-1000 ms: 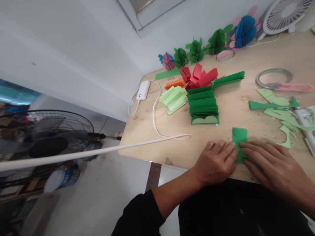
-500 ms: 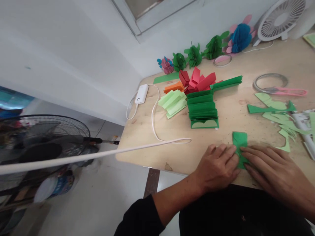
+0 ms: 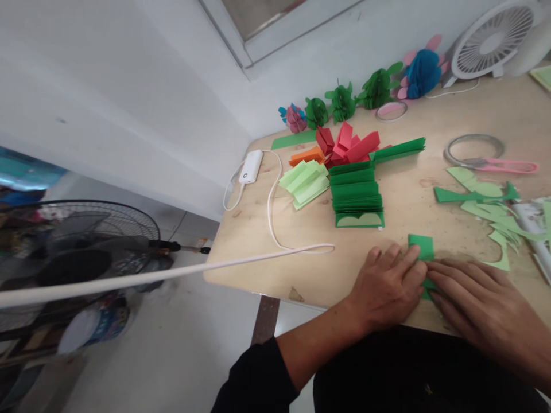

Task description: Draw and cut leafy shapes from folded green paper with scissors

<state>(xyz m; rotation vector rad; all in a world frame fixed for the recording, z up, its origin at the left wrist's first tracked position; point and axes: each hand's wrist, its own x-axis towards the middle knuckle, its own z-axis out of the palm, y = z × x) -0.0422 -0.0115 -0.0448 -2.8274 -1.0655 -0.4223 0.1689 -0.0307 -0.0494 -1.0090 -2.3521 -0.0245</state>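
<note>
A small green paper strip point(image 3: 422, 246) lies at the table's front edge, its middle covered by both hands. My left hand point(image 3: 390, 287) is closed on it from the left, fingers bent and fingertips pressing on the paper. From the right my right hand point(image 3: 473, 292) holds the strip's edge, its fingers long and close together, the thumb nearer my body. The two hands touch or nearly touch over the paper. Just beyond stands a dark green accordion-folded paper point(image 3: 355, 189) with a pale green scalloped piece point(image 3: 360, 219) on its front panel.
Folded red paper point(image 3: 361, 146), light green folds point(image 3: 305, 182) and paper figures point(image 3: 343, 103) are toward the wall. At right are paper scraps point(image 3: 486, 209), pink-handled snips point(image 3: 508, 166), a wire coil point(image 3: 473, 137) and a white fan point(image 3: 495, 43). A white cable point(image 3: 172, 275) crosses the left side.
My left hand has shifted slightly right and its fingers reach farther over the green strip, covering more of it. My right hand stays at the strip's right edge. The view has tilted slightly.
</note>
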